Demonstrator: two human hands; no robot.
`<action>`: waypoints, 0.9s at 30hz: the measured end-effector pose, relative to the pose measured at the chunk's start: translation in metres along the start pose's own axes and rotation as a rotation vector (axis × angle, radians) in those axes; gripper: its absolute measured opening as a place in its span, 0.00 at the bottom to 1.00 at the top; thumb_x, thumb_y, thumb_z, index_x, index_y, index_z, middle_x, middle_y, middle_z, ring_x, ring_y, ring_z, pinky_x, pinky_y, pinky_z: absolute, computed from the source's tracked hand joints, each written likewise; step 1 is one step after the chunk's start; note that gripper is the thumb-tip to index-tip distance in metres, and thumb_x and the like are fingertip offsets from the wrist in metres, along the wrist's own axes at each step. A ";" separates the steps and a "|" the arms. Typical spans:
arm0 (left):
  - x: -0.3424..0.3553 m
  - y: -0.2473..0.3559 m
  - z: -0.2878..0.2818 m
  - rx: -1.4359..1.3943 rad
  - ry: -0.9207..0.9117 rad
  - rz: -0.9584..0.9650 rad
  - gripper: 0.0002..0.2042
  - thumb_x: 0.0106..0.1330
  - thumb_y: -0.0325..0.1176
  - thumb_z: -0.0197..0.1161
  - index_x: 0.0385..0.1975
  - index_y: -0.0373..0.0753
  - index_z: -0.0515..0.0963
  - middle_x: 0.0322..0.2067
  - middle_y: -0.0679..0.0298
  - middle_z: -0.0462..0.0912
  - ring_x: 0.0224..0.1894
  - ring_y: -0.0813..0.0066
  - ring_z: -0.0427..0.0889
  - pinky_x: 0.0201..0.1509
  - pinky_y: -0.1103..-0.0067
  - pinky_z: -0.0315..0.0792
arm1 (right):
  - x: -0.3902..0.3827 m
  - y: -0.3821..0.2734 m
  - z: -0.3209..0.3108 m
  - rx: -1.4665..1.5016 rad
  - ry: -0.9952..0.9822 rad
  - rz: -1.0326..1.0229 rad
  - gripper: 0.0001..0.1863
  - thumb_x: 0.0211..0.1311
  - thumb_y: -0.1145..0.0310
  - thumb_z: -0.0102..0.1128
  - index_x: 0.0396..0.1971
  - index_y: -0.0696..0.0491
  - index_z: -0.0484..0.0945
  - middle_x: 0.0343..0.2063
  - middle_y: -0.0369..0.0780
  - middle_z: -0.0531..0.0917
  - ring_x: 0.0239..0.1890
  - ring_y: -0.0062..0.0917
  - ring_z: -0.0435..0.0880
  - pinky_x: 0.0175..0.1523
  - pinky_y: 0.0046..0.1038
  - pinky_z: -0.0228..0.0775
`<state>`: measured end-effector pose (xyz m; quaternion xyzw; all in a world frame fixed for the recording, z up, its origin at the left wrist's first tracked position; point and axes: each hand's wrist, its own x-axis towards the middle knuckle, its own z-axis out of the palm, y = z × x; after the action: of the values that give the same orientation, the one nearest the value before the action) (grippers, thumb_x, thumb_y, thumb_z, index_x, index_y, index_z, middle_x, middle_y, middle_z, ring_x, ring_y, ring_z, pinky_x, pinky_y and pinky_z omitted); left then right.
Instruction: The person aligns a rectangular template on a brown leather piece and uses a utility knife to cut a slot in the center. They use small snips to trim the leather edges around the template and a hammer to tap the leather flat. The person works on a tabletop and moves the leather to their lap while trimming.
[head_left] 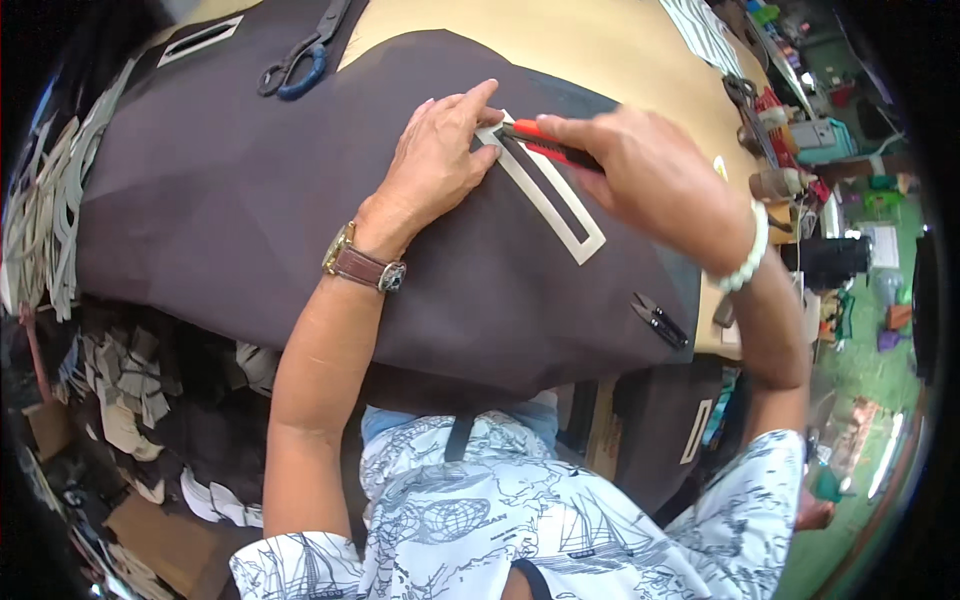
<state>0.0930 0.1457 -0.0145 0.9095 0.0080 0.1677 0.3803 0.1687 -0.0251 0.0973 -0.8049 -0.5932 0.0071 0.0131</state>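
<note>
Dark brown fabric [250, 170] covers the table before me. A long, narrow white rectangular frame [545, 205] lies slanted on it, with dark fabric showing inside. My left hand [440, 150] presses on the fabric by the frame's upper end, fingers apart, thumb and fingertips against its edge. Closed round a red and black utility knife [550, 143], my right hand [660, 175] brings its tip to that same upper end. The blade itself is too small to make out. Small black thread snips [658, 322] rest on the fabric to the lower right.
Scissors with dark blue handles [300, 68] lie at the far left, near another white-framed slot [200, 42]. Pale fabric strips [45, 190] hang over the left edge. Dark scissors [745, 100] and assorted tools line the right side. A third white frame [696, 432] shows on fabric hanging below the table.
</note>
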 end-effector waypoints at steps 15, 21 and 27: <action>0.004 -0.006 0.010 0.044 0.057 0.075 0.30 0.55 0.30 0.62 0.59 0.33 0.62 0.47 0.64 0.80 0.54 0.64 0.72 0.63 0.70 0.60 | 0.015 -0.004 -0.019 -0.119 -0.221 0.075 0.16 0.53 0.73 0.60 0.44 0.54 0.80 0.27 0.48 0.82 0.30 0.39 0.80 0.39 0.35 0.71; 0.004 -0.007 0.008 0.038 0.048 0.064 0.29 0.55 0.31 0.62 0.58 0.32 0.63 0.46 0.64 0.81 0.51 0.64 0.74 0.61 0.71 0.62 | -0.005 -0.007 -0.011 -0.138 -0.189 0.101 0.16 0.55 0.71 0.59 0.46 0.49 0.80 0.23 0.47 0.81 0.25 0.38 0.80 0.34 0.35 0.71; 0.005 0.001 0.006 0.019 0.009 -0.015 0.29 0.55 0.32 0.62 0.58 0.32 0.63 0.46 0.64 0.81 0.48 0.64 0.75 0.56 0.73 0.66 | -0.025 -0.011 -0.009 -0.167 -0.101 0.052 0.20 0.50 0.78 0.57 0.46 0.52 0.78 0.31 0.46 0.82 0.34 0.35 0.84 0.37 0.32 0.76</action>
<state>0.0998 0.1413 -0.0164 0.9121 0.0182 0.1691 0.3730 0.1507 -0.0459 0.1063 -0.8170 -0.5705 -0.0014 -0.0840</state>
